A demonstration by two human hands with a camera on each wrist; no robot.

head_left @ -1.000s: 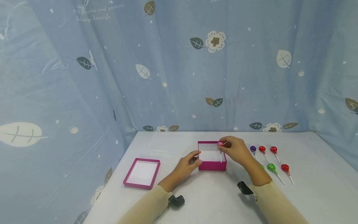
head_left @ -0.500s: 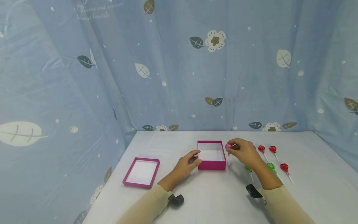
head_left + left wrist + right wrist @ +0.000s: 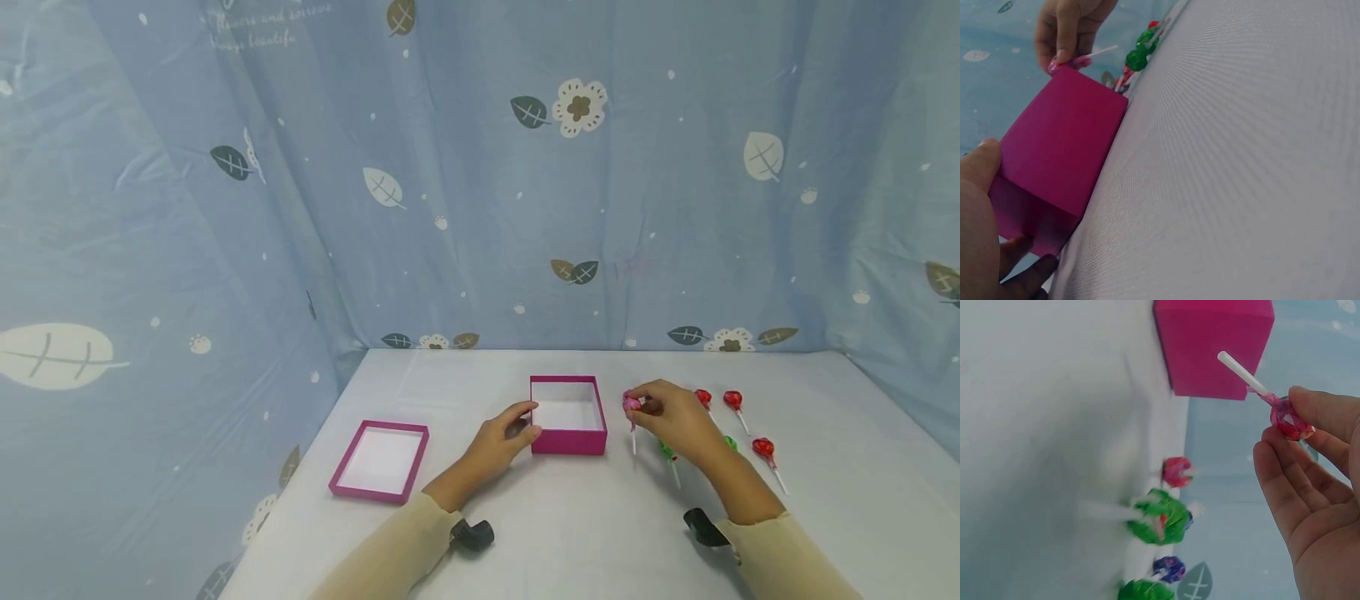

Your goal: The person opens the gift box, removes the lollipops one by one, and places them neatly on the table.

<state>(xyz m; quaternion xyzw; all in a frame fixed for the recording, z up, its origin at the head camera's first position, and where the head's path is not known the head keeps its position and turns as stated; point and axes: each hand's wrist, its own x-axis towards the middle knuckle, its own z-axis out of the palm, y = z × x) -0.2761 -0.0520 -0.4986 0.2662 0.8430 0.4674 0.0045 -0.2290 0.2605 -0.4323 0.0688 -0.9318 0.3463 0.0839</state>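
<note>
My right hand (image 3: 677,421) pinches the wrapped head of a pink lollipop (image 3: 633,403) between thumb and fingers, its white stick hanging down. It is just to the right of an open-topped magenta box (image 3: 568,442) with a white inside. From the right wrist view, the held lollipop (image 3: 1286,417) shows apart from the table. At the box's left side, my left hand (image 3: 498,446) holds the wall near the front corner; the left wrist view shows its thumb (image 3: 982,164) and fingers against the magenta sides.
Red lollipops (image 3: 763,450) and green lollipops (image 3: 667,451) lie right of the box, some partly behind my right hand and arm. A purple lollipop (image 3: 1169,569) shows in the right wrist view. The magenta-rimmed lid (image 3: 380,462) lies at left. A blue curtain (image 3: 480,208) hangs behind the white table (image 3: 570,533).
My right hand has carried the pink lollipop from over the box's right part out past its right wall, and lower toward the table. My left hand has stayed at the box.
</note>
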